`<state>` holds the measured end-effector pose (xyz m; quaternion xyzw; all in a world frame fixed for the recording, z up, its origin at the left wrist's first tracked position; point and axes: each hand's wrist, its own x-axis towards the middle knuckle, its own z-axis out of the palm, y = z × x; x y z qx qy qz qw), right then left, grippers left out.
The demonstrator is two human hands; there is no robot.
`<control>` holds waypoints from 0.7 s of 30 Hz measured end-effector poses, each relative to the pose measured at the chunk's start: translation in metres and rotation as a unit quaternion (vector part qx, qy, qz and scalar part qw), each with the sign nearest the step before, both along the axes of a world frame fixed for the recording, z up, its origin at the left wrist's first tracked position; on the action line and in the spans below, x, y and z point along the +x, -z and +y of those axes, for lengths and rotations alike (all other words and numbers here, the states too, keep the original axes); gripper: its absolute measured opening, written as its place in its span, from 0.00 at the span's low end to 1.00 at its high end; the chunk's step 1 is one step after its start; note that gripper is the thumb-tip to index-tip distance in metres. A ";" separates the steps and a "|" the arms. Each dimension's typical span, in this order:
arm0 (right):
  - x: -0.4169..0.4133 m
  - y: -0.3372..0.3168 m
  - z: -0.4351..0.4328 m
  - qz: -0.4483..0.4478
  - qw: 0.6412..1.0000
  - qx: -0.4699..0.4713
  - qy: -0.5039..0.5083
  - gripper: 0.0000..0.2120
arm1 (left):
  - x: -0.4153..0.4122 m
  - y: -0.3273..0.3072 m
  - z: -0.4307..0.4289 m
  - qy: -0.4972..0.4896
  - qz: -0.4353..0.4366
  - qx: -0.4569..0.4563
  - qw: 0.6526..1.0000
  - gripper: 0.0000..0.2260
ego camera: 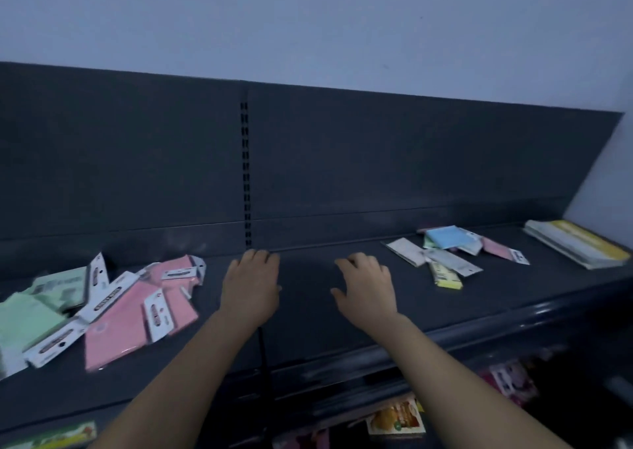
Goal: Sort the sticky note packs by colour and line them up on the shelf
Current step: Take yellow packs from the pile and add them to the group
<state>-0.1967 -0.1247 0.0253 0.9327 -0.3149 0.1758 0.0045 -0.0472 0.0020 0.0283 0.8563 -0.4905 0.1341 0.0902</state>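
Both my hands reach over the bare middle of the dark shelf (pixel 308 318). My left hand (pixel 251 286) is palm down with fingers spread, holding nothing. My right hand (pixel 366 286) hovers beside it, fingers loosely curved and apart, also holding nothing. To the left lies a loose heap: several pink sticky note packs (pixel 133 315) overlapping each other, and green packs (pixel 37 308) at the far left. To the right lies a smaller jumble with a blue pack (pixel 445 237), a pink pack (pixel 496 248), a yellow pack (pixel 445 275) and white-backed packs (pixel 409 250).
A stack of flat yellow-and-white booklets (pixel 575 244) lies at the shelf's right end. The dark back panel (pixel 376 161) rises behind, with a slotted upright (pixel 245 174) at its middle. Colourful packaged goods (pixel 397 417) show on a lower shelf below the front edge.
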 end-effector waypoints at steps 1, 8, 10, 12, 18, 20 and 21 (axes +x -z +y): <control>-0.011 0.000 -0.011 0.004 1.000 -0.002 0.008 0.23 | -0.009 0.001 -0.013 0.006 0.004 -0.001 1.000 0.21; -0.083 0.004 -0.086 0.026 0.998 0.003 0.062 0.23 | -0.070 0.009 -0.100 0.042 0.015 0.006 0.999 0.20; -0.099 0.007 -0.105 0.027 0.996 0.010 0.079 0.22 | -0.085 0.010 -0.123 0.055 0.020 0.007 0.998 0.20; -0.114 0.009 -0.124 0.034 0.994 0.013 0.100 0.21 | -0.098 0.013 -0.145 0.070 0.025 0.009 0.997 0.20; -0.142 0.018 -0.176 0.047 0.989 0.032 0.134 0.22 | -0.116 0.022 -0.209 0.098 0.029 0.039 0.994 0.20; -0.146 0.021 -0.195 0.051 0.988 0.037 0.139 0.21 | -0.117 0.026 -0.232 0.107 0.024 0.051 0.993 0.21; -0.147 0.023 -0.204 0.057 0.987 0.040 0.142 0.20 | -0.116 0.028 -0.243 0.110 0.024 0.057 0.992 0.20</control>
